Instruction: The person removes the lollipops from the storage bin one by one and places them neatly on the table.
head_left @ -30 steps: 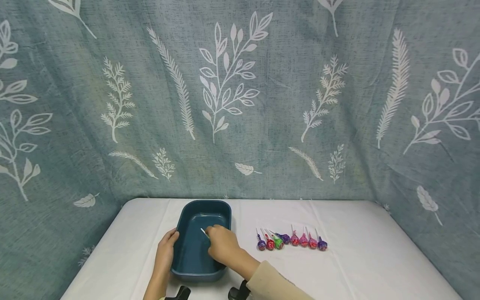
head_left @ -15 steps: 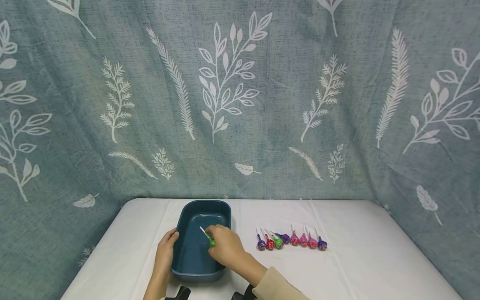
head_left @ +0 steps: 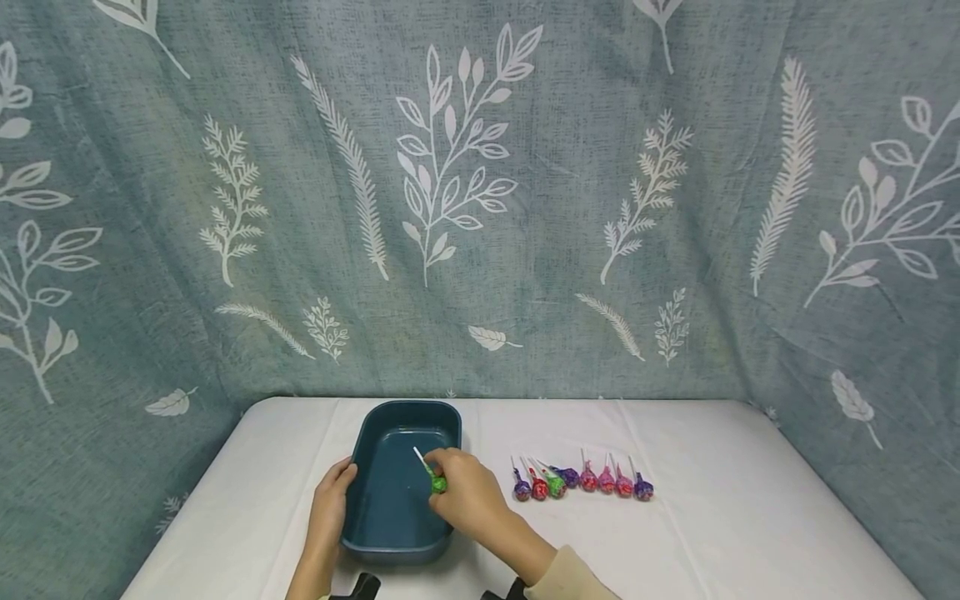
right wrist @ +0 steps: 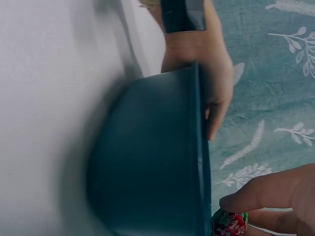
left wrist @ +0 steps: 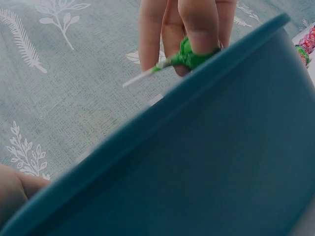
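In the head view a dark teal baking dish [head_left: 397, 542] stands on the white table. My left hand [head_left: 328, 507] grips its left rim, thumb over the edge. A green-wrapped lollipop [head_left: 438, 484] is pinched between the thumb and fingers of my right hand [head_left: 471, 493], above the dish's right side, its white stick pointing up and left. The right wrist view shows the lollipop's [right wrist: 229, 224] red and green wrapper close to the dish rim. From the left wrist, the dish wall [left wrist: 197, 147] hides part of the candy.
To the right of the dish, a row of several lollipops [head_left: 588, 478] in purple, red, green and pink wrappers lies on the table [head_left: 720, 517], sticks mostly pointing away. A patterned green-blue curtain [head_left: 555, 208] hangs behind and at both sides.
My right hand has drawn slightly right and back within the dish area, bringing the green lollipop, mostly hidden at first, into sight. The left hand stays on the rim.
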`<state>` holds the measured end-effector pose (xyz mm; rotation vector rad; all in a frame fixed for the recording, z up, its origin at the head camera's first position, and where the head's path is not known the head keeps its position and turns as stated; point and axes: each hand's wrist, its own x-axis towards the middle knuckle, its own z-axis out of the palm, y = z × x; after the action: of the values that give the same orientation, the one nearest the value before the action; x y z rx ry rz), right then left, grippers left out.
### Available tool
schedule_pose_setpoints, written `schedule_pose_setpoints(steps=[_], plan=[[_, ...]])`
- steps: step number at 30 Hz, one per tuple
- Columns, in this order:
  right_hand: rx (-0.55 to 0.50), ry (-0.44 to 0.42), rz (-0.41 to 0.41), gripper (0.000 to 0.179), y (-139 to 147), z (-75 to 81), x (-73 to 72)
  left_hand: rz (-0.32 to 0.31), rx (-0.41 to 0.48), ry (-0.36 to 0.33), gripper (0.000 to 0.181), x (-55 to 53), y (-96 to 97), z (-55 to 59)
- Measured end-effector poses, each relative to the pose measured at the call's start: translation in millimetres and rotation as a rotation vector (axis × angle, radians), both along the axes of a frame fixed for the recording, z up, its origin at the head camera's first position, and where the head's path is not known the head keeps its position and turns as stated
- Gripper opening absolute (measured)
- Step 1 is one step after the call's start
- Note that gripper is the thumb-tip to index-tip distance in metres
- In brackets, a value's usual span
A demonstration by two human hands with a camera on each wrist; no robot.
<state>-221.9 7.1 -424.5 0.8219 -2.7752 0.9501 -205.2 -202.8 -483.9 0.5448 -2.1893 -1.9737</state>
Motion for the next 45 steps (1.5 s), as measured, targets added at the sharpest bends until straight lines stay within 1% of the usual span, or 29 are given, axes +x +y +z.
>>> schedule_pose_setpoints(steps=[6,14,22,26,31,34,39,40,45], plan=[[-0.067,-0.041,0.003,0.045,7.7,5.0,-1.4,0.002,0.011,0.010,0.053,0.2,0.1,-0.2],[-0.162,-0.091,0.007,0.046,18.8,1.5,-6.7,0.006,0.002,-0.003,0.052,-0.4,0.8,0.6],[-0.257,-0.152,0.005,0.045,31.1,0.5,-8.5,0.010,-0.014,0.004,0.052,-0.8,0.1,-0.1],[-0.302,-0.214,0.010,0.043,39.4,-3.9,-10.4,0.011,-0.017,0.000,0.053,-1.3,0.3,-0.1],[-0.383,-0.331,-0.001,0.044,49.8,-10.0,-12.3,0.007,-0.009,-0.025,0.054,-1.5,0.7,-0.4],[-0.433,-0.391,-0.009,0.046,55.9,-11.8,-12.8,0.007,-0.004,-0.022,0.054,-1.5,0.8,-0.9],[-0.470,-0.434,-0.028,0.046,65.9,-12.2,-13.0,0.005,0.003,-0.022,0.054,-1.6,0.7,-1.0],[-0.476,-0.440,-0.033,0.046,67.3,-9.7,-11.8,0.006,0.004,-0.025,0.054,-1.7,0.6,-1.1],[-0.502,-0.466,-0.050,0.046,75.1,-10.9,-11.4,0.007,0.011,-0.027,0.054,-1.8,0.8,-1.2]])
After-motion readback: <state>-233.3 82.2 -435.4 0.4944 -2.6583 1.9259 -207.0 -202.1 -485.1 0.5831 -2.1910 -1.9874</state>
